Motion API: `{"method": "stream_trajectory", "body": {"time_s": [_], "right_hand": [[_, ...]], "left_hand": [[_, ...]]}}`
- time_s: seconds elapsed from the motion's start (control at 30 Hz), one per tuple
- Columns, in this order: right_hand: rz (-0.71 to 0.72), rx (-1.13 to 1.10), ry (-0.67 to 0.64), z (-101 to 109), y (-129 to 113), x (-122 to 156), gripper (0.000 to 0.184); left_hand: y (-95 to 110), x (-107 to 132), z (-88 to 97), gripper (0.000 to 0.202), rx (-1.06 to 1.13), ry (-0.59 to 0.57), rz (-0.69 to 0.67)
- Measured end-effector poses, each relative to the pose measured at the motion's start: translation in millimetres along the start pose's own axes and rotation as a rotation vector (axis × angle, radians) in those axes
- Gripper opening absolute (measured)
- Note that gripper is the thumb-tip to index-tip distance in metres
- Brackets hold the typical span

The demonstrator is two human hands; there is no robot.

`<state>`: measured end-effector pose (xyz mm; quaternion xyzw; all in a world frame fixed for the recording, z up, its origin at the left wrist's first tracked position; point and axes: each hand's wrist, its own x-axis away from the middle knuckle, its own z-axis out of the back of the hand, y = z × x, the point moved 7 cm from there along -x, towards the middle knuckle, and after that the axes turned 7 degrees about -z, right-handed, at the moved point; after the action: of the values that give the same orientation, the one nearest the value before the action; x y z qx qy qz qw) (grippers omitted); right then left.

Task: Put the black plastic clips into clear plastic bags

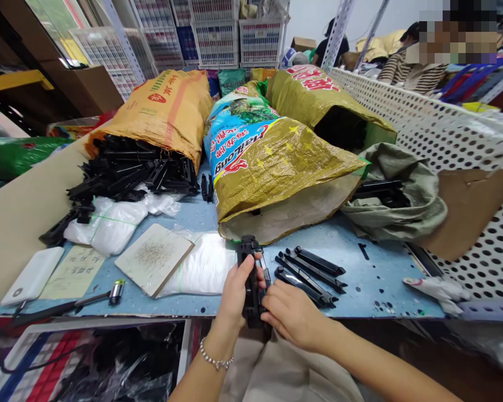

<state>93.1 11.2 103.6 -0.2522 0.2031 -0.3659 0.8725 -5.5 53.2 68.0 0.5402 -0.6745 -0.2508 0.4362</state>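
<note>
Over the table's front edge, my left hand is closed around a long black plastic part, which stands nearly upright. My right hand presses its bent fingers against the right side of that part, where a glossy strip shows; whether the strip is a separate piece I cannot tell. Right of my hands lie several slim glossy black plastic pieces. Behind them a gold and blue woven sack opens toward me. Clear plastic bags lie left of my hands.
An orange sack spills black parts at left. A square board, a hammer and a white device lie in front. A grey-green cloth sack sits right, beside a perforated white panel. People are behind it.
</note>
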Motion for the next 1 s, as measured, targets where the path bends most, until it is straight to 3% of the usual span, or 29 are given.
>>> {"method": "stream_trajectory", "body": {"time_s": [0.07, 0.17, 0.23, 0.3, 0.37, 0.47, 0.53, 0.6, 0.63, 0.73, 0.8, 0.87, 1.0], "right_hand": [[-0.033, -0.075, -0.001, -8, 0, 5, 0.028], [-0.267, -0.488, -0.066, -24, 12, 10, 0.036], [-0.413, -0.783, -0.197, -37, 15, 14, 0.045], [-0.456, -0.884, -0.336, -39, 10, 15, 0.048], [-0.376, -0.709, -0.337, -22, 6, 8, 0.043], [-0.052, -0.253, -0.159, 13, -13, -5, 0.030], [0.143, -0.027, -0.123, 18, -27, -6, 0.026], [0.196, 0.121, -0.110, 13, -29, -4, 0.027], [0.185, 0.160, -0.092, 10, -26, -3, 0.027], [0.141, 0.093, -0.013, 8, -19, 1, 0.028], [0.170, -0.041, 0.007, 11, -18, 3, 0.030], [0.222, -0.108, -0.017, 17, -22, 4, 0.030], [0.269, 0.002, -0.096, 27, -30, 1, 0.024]], "left_hand": [[1, 8, -1.0, 0.047, -0.051, -0.003, -0.042], [17, 30, 1.1, 0.039, -0.194, 0.047, -0.250], [29, 45, -0.9, 0.046, -0.270, 0.033, -0.366], [32, 50, -2.1, 0.053, -0.252, 0.008, -0.345], [20, 43, -0.7, 0.049, -0.113, 0.009, -0.164], [-10, 29, -1.3, 0.044, 0.171, 0.038, 0.181], [-25, 26, -4.4, 0.041, 0.275, 0.039, 0.335], [-29, 26, -4.6, 0.040, 0.305, 0.060, 0.339], [-26, 27, -3.3, 0.039, 0.293, 0.079, 0.275], [1, 36, 1.3, 0.040, 0.142, 0.132, -0.075], [15, 44, -4.2, 0.040, 0.047, 0.080, -0.193], [16, 46, -11.4, 0.040, 0.070, 0.010, -0.141], [-7, 37, -17.6, 0.040, 0.299, 0.008, 0.189]]}}
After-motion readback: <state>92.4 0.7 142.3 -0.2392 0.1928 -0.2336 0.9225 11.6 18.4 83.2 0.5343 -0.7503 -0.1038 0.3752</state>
